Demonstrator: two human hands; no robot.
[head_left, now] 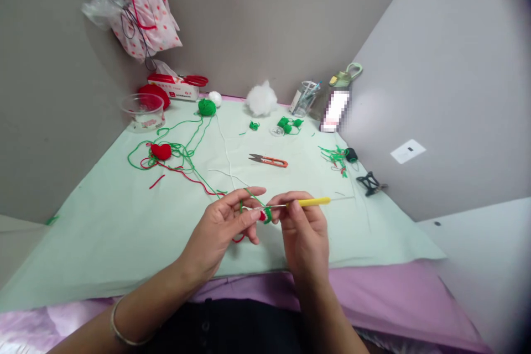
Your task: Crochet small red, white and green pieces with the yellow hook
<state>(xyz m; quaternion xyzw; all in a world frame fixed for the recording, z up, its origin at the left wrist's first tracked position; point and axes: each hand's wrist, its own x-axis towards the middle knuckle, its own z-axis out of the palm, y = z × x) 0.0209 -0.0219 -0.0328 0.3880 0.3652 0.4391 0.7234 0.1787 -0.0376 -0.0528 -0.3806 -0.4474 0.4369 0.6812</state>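
Note:
Between my hands is a small crocheted piece in red, white and green. My left hand pinches its left side, and green yarn runs over the raised index finger. In my right hand is a crochet hook with a yellow handle; its metal shaft reaches left to the top of the piece. Green yarn trails from my left hand back to a green ball. A red yarn loop hangs below the left fingers. The hook's tip is too small to make out.
Orange-handled snips lie beyond my hands. At left are a red heart-shaped piece in tangled yarn and a clear tub. White stuffing sits at the back. A phone, thread scraps and a black stand are at right.

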